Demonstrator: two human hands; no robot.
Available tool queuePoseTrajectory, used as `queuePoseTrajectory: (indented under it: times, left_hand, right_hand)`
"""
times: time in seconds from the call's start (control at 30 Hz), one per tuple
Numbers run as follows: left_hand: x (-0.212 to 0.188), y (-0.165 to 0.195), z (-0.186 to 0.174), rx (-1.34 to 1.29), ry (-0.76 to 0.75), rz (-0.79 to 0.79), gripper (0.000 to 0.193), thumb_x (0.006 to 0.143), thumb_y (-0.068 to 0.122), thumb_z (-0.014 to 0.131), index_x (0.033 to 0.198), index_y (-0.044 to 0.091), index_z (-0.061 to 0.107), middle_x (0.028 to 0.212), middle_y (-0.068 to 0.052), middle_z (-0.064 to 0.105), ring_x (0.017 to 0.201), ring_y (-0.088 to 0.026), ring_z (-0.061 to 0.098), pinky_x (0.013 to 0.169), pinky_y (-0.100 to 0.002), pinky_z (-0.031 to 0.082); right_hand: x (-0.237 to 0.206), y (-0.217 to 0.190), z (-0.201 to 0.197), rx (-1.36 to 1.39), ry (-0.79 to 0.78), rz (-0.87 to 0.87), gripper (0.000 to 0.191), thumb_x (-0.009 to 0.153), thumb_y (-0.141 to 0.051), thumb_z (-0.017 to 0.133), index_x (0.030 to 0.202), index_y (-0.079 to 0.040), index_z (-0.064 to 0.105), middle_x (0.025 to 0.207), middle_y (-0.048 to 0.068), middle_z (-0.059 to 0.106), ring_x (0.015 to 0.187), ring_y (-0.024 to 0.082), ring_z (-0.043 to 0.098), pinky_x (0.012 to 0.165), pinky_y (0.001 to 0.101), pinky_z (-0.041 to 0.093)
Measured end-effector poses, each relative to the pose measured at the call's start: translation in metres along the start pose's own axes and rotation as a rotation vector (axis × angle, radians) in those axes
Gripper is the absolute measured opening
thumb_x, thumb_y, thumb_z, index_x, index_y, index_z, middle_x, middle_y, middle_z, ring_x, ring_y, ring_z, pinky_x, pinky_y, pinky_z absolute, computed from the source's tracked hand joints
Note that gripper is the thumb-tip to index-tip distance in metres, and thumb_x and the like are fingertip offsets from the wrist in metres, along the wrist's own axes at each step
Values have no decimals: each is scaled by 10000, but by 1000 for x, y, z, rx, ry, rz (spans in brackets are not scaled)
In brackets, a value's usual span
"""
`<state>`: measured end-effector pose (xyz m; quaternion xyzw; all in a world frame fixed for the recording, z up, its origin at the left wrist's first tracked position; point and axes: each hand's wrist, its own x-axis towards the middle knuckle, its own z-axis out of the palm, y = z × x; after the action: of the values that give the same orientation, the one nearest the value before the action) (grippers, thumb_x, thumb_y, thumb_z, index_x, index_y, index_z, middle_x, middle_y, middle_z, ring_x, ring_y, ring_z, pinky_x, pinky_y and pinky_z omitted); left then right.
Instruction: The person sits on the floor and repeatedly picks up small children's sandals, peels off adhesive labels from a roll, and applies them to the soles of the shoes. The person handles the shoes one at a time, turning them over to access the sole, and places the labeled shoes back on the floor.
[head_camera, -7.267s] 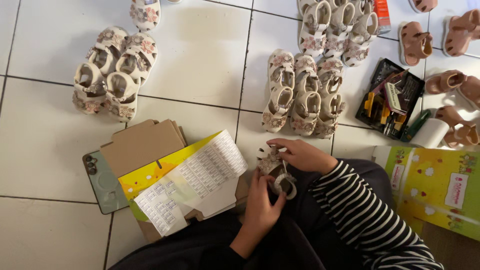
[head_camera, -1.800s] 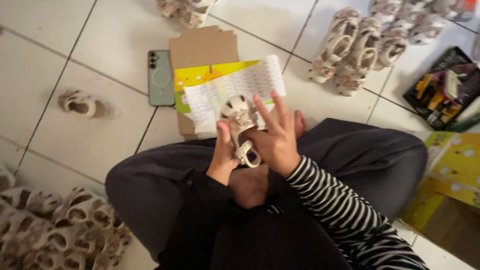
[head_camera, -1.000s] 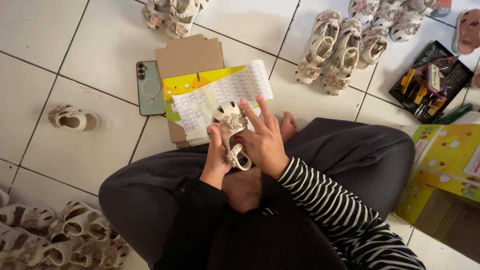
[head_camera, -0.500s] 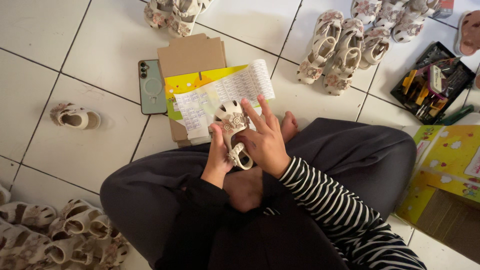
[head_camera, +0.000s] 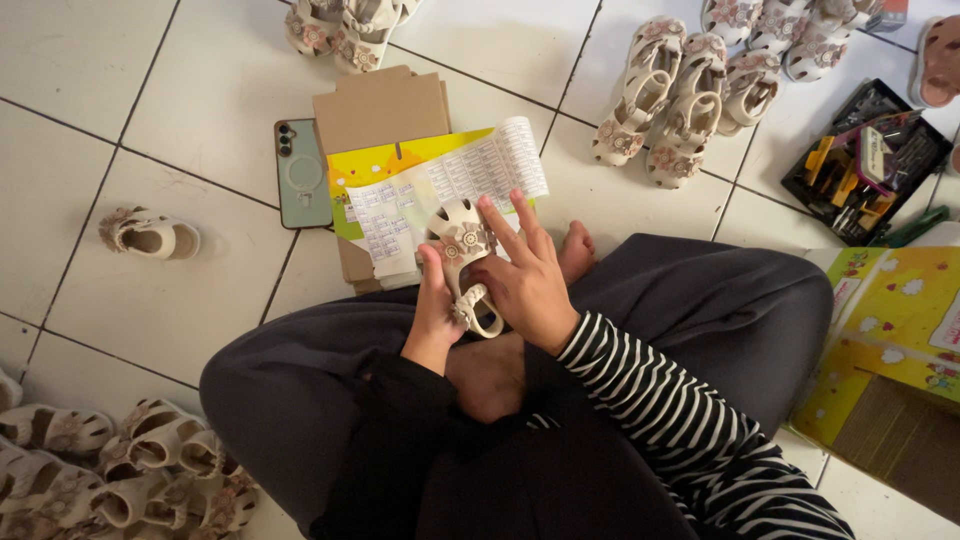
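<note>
Both hands grip a small cream sandal (head_camera: 462, 262) over the lap: left hand (head_camera: 437, 312) closed round its side, right hand (head_camera: 528, 282) w/ fingers spread on top. Sticker sheet (head_camera: 450, 195) just beyond, on floor.

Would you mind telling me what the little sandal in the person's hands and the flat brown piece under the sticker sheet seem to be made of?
The sandal, held between the left hand and right hand, looks like moulded cream plastic or rubber: smooth, slightly glossy, with a moulded flower. The flat brown piece looks like plain matte cardboard, with visible fold lines.
</note>
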<state>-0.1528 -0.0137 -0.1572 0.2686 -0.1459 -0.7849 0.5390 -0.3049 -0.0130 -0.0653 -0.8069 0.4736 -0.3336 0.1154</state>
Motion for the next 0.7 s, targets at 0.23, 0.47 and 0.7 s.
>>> queuePoseTrajectory:
  times: [0.23, 0.47, 0.7]
  left_hand:
    - [2, -1, -3, 4, -29, 26, 884, 991, 717, 419, 1532, 16, 426, 1462, -140, 560, 1295, -252, 582, 1046, -394, 519]
    - [1, -1, -3, -51, 55, -40, 885, 931, 711, 438, 1548, 79, 369, 1483, -94, 537, 1319, -240, 573, 1059, -386, 528]
    - [3, -6, -7, -19, 34, -30, 872, 963, 739, 411, 1498, 52, 460, 1320, -115, 627, 1132, -267, 650, 949, -412, 567]
  right_hand:
    - [0, 2, 2, 5, 5, -10, 123, 809, -137, 829, 914, -129, 766, 1618, 104, 432, 1543, 455, 289, 1160, 533, 377]
    - [-2, 3, 4, -14, 5, -18, 121, 807, -127, 821, 912, -131, 760, 1619, 101, 435, 1544, 450, 291, 1172, 541, 374]
    - [-7, -1, 3, -88, 102, -43, 141, 795, -139, 819, 928, -187, 823, 1606, 106, 458, 1538, 446, 304, 1172, 516, 373]
